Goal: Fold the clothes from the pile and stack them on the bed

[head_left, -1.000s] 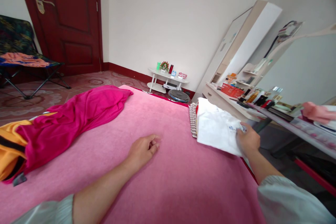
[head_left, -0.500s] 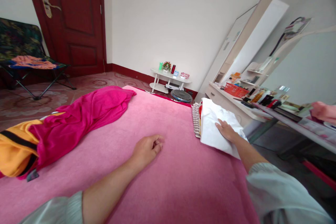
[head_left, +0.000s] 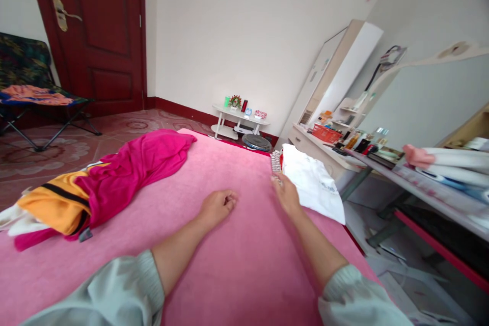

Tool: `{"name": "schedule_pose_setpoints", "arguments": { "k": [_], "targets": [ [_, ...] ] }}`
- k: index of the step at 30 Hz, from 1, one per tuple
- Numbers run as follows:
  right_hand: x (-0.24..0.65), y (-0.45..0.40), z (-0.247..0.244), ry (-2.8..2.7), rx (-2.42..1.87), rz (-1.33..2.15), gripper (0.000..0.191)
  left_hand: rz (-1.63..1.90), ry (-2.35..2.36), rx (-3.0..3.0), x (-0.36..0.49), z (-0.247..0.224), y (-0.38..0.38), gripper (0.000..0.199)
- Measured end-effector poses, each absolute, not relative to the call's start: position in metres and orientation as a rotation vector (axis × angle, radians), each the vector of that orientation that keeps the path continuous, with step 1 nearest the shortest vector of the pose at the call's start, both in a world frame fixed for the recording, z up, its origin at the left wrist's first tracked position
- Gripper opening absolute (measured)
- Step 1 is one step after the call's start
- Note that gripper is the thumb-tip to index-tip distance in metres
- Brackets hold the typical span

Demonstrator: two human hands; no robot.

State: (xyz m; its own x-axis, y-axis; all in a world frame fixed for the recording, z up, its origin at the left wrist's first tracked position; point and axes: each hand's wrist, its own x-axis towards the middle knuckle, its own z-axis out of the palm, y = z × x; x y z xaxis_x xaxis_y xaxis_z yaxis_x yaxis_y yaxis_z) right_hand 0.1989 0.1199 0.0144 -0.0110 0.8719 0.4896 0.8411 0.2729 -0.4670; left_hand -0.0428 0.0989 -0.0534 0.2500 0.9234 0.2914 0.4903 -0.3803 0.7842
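Observation:
My left hand (head_left: 217, 207) rests over the middle of the pink bedspread (head_left: 233, 265), its fingers curled in loosely with nothing seen in them. At the near left edge of a folded white shirt (head_left: 309, 175) is my right hand (head_left: 286, 194), fingers stretched forward and holding nothing. Beneath the shirt, striped cloth (head_left: 275, 161) and a bit of red show at the left side of the pile. A heap of loose clothes lies to the left: a magenta garment (head_left: 141, 168) and a yellow one with black bands (head_left: 59, 204).
To the right stands a dressing table (head_left: 347, 160) with a red basket (head_left: 326, 133), bottles and a mirror. Beyond the bed are a small white table (head_left: 240, 112) and a round dark lid-like object (head_left: 256, 142). A folding chair (head_left: 34, 97) holds orange cloth by the door (head_left: 91, 35).
My right hand has come off the top of the white shirt and moved left to its near edge. My left hand stays curled in about the same place. The view has turned slightly right.

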Motion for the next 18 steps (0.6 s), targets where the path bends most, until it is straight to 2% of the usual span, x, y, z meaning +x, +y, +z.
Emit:
{"name": "schedule_pose_setpoints", "arguments": {
  "k": [3,6,14,18],
  "targets": [
    [0.149,0.100,-0.001,-1.837,-1.360,0.418,0.036,1.036,1.214,1.998,-0.045,-0.054,0.098,0.021],
    [0.121,0.085,-0.024,-1.749,-1.245,0.624,0.024,1.041,1.176,2.029,-0.047,-0.052,0.096,0.021],
    [0.132,0.075,-0.040,-1.734,-1.123,0.696,0.020,1.004,1.213,2.121,-0.044,-0.052,0.096,0.023],
    [0.134,0.072,-0.038,-1.761,-1.108,0.740,0.021,0.959,1.358,2.174,-0.061,-0.031,0.102,0.020]
  ]
}}
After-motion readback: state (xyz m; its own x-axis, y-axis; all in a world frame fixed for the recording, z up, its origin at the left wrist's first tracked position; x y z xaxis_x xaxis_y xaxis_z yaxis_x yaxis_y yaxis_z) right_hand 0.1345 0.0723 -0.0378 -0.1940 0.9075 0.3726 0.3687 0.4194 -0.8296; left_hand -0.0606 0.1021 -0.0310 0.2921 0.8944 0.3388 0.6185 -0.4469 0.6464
